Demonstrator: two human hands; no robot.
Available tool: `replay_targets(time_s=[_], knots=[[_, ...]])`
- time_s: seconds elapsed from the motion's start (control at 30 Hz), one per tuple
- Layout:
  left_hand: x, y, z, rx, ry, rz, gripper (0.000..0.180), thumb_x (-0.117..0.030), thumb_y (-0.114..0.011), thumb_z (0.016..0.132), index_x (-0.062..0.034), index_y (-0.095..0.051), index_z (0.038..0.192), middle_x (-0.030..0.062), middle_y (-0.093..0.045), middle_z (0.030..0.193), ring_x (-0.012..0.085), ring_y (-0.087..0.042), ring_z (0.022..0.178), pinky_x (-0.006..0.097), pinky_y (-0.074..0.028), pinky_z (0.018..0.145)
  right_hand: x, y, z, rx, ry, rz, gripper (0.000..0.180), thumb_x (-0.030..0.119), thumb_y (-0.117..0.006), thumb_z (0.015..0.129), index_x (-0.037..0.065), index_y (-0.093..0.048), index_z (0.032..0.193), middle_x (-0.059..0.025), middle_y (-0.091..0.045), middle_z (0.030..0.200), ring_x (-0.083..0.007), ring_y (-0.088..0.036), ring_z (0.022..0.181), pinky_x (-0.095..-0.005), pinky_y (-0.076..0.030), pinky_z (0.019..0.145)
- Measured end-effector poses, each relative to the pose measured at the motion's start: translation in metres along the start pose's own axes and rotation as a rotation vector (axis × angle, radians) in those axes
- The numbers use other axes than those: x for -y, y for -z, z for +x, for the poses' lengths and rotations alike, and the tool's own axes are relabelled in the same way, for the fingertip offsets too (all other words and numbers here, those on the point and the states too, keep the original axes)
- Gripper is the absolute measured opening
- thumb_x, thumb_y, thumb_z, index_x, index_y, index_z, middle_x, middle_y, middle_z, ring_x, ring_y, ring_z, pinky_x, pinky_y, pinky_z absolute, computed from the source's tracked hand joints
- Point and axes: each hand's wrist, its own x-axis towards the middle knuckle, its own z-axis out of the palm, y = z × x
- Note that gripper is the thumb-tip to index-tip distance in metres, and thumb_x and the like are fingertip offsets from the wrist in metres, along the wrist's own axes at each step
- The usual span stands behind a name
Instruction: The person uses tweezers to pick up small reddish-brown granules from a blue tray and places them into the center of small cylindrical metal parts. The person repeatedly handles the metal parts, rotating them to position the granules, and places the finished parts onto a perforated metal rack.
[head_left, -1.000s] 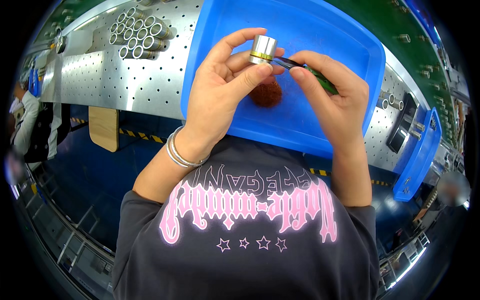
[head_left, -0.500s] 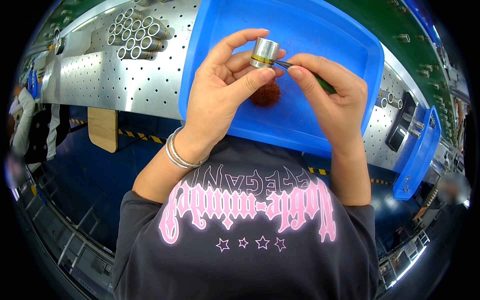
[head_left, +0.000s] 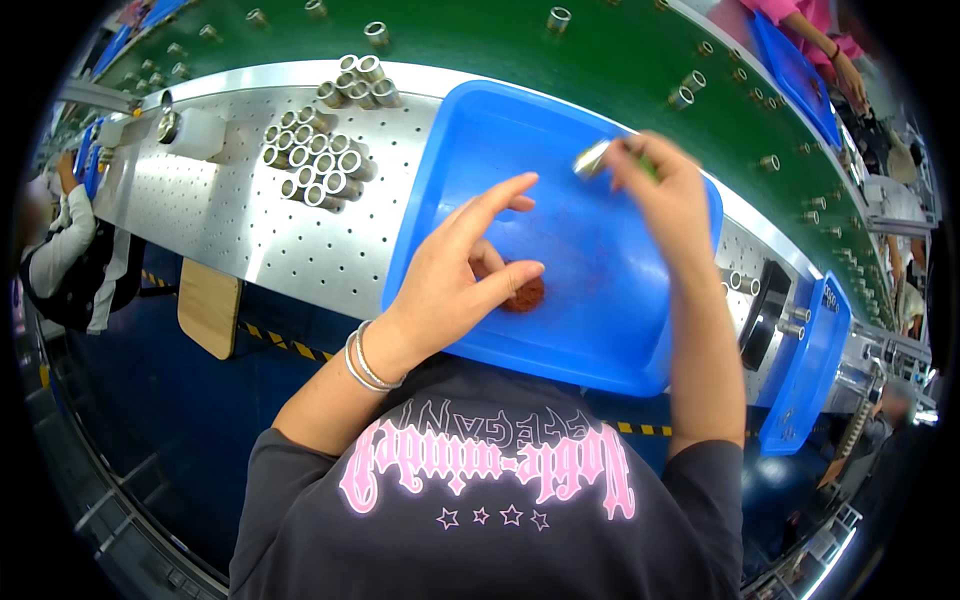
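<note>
R hand (head_left: 662, 190) grips blurred metal sleeve (head_left: 591, 160) over blue tray (head_left: 620, 335); L hand's (head_left: 450, 275) grip is wide, nr brown clump (head_left: 528, 296). More sleeves (head_left: 318, 143) on bench (head_left: 235, 215), to L.

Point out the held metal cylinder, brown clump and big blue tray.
Held metal cylinder (head_left: 592, 160), head view, its side.
Brown clump (head_left: 525, 296), head view, its uncovered part.
Big blue tray (head_left: 612, 310), head view, its bare floor.

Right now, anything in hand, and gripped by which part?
Right hand: metal sleeve, fingertips at its picture-right end; also a green tool, hold point blurred. Left hand: nothing.
</note>
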Motion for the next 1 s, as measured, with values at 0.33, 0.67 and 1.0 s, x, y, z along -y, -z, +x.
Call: replay_targets(time_s=[0.33,0.67,1.0], knots=[[0.012,0.054,0.003,-0.252,-0.112,0.343,0.011,-0.005,-0.059,0.083,0.0007,-0.063,0.091,0.0058,-0.062,0.08,0.0084,-0.056,0.065,0.021,-0.046,0.061,-0.069,0.048,0.126,-0.411,0.054,-0.784,0.023,0.029,-0.057,0.084,0.011,-0.067,0.094,-0.0064,-0.066,0.076,-0.0236,-0.062,0.077,-0.0309,-0.045,0.066],[0.023,0.033,-0.005,-0.144,-0.21,0.074,0.013,0.0,-0.054,0.084,0.0027,-0.061,0.095,0.0099,-0.061,0.09,0.0131,-0.06,0.077,0.024,-0.05,0.068,0.016,-0.134,0.102,0.13,0.687,-0.609,0.024,0.013,-0.061,0.075,0.015,-0.062,0.099,-0.0075,-0.063,0.089,-0.0274,-0.061,0.078,-0.0373,-0.049,0.068],[0.033,0.058,-0.025,-0.32,0.009,-0.51,0.03,-0.013,-0.048,0.092,0.004,-0.052,0.116,0.0104,-0.06,0.099,0.0144,-0.056,0.092,0.027,-0.045,0.085,0.044,-0.12,0.067,0.286,0.319,-0.097,0.017,0.012,-0.062,0.079,0.003,-0.066,0.092,-0.0093,-0.065,0.082,-0.0172,-0.06,0.076,-0.0283,-0.046,0.069]])
